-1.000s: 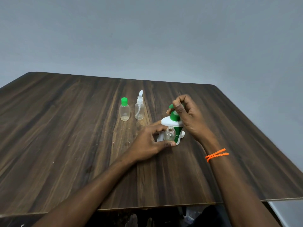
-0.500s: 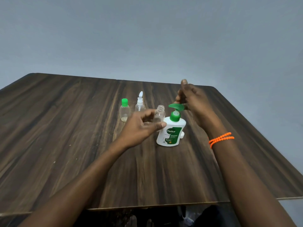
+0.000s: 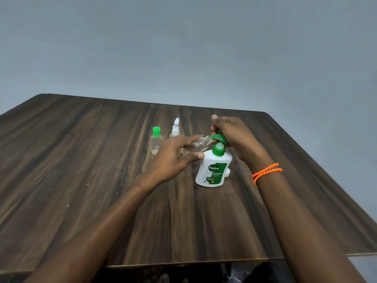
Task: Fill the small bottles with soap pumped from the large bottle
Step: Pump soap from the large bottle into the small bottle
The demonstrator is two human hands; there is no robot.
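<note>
While the large bottle (image 3: 212,170) stands upright on the dark wood table (image 3: 81,180) a little to the 1 o'clock side of the table's middle, its white body and green Dettol label face the camera and its green pump head (image 3: 218,138) sits on top with the spout pointing toward 9 o'clock. Gripped in the left hand (image 3: 173,158) is a clear small bottle (image 3: 195,146) with no cap, tilted so that its open neck points toward 3 o'clock and lies just at the tip of the spout; the thumb runs along the near side of the small bottle and the fingers curl over its far side. At 2 o'clock of the pump sits the right hand (image 3: 234,137), its fingers bent together over the back of the pump head with one fingertip raised toward 12 o'clock; whether they press down on the pump cannot be told. Round the right wrist lies an orange bead bracelet (image 3: 266,172). At 10 o'clock of the large bottle, well apart from it, stands a clear green-capped bottle (image 3: 156,142), and just to its 3 o'clock side a clear spray bottle (image 3: 175,128) with a white nozzle, partly hidden behind the left hand. Peeping out at 3 o'clock from behind the large bottle's base is a small white cap (image 3: 227,173).
</note>
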